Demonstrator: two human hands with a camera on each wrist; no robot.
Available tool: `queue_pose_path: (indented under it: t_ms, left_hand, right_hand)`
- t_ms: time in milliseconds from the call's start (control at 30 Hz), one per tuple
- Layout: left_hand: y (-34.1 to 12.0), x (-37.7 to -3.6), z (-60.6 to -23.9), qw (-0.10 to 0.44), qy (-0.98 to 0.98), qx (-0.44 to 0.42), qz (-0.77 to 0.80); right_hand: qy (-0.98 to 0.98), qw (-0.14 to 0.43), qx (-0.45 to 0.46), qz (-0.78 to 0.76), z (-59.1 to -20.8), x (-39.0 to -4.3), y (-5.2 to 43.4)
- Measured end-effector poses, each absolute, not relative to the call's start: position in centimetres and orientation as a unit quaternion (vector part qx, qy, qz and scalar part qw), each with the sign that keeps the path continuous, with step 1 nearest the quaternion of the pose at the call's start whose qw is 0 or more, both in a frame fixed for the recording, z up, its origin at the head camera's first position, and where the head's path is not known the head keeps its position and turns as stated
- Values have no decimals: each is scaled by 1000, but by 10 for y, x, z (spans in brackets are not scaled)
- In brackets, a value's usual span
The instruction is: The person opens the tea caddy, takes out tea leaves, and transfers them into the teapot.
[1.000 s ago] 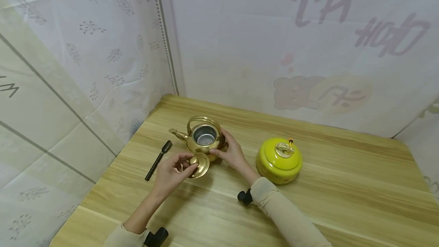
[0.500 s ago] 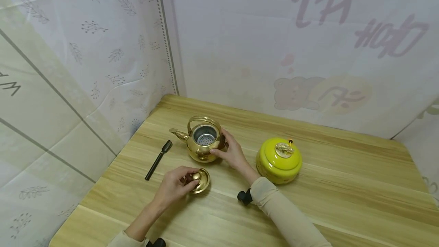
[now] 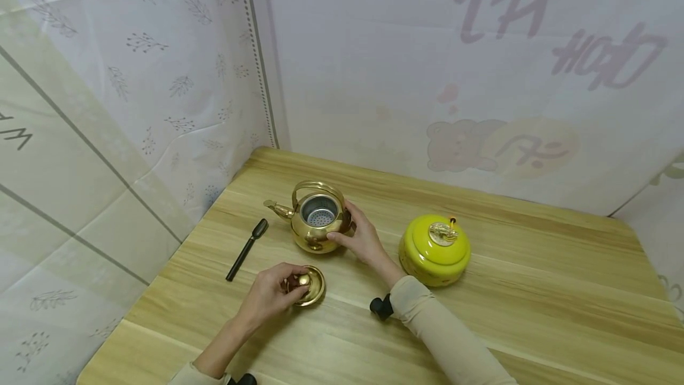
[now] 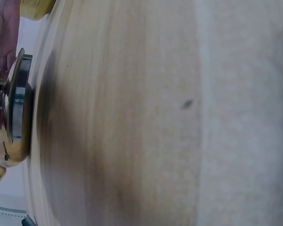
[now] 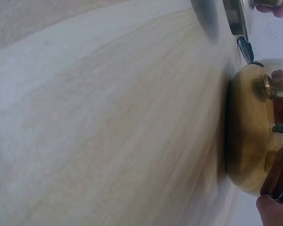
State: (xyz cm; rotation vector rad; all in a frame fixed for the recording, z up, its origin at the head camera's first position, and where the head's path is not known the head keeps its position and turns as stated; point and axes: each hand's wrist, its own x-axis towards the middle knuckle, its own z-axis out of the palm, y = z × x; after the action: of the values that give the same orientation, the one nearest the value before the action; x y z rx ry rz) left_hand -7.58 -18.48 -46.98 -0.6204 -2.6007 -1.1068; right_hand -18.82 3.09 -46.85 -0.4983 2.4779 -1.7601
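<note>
Nearest to you, your left hand [image 3: 272, 294] pinches the knob of the brass lid [image 3: 311, 285], fingers curled around it. The lid lies on the wooden table [image 3: 481, 325], just in front of the pot; the left wrist view shows its rim [image 4: 16, 101] touching the wood or very close to it.

A little farther, your right hand [image 3: 362, 236] holds the brass teapot [image 3: 315, 221] by its side, thumb and fingers wrapped around the body. The pot stands upright, its mouth is open, and you can see the metal strainer [image 3: 319, 214] inside.

To the left of the pot lies a black scoop [image 3: 246, 249], untouched. To the right stands the yellow jar [image 3: 434, 249], its own lid on.

So I judge: the teapot is opened and its lid is almost put down; letting go of it remains, and the scoop and jar are not yet used.
</note>
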Motion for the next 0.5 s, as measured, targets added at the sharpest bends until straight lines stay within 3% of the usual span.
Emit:
queue_pose_path:
  t_ms: [233,500]
  left_hand:
    - [-185,-75,-472,100,-895,-206,-382]
    - [-186,-75,-478,110,-892,-213,-384]
  right_hand:
    - [803,33,-157,-574,-468,-188,31]
    - [787,38,-159,-595,-467,-188,31]
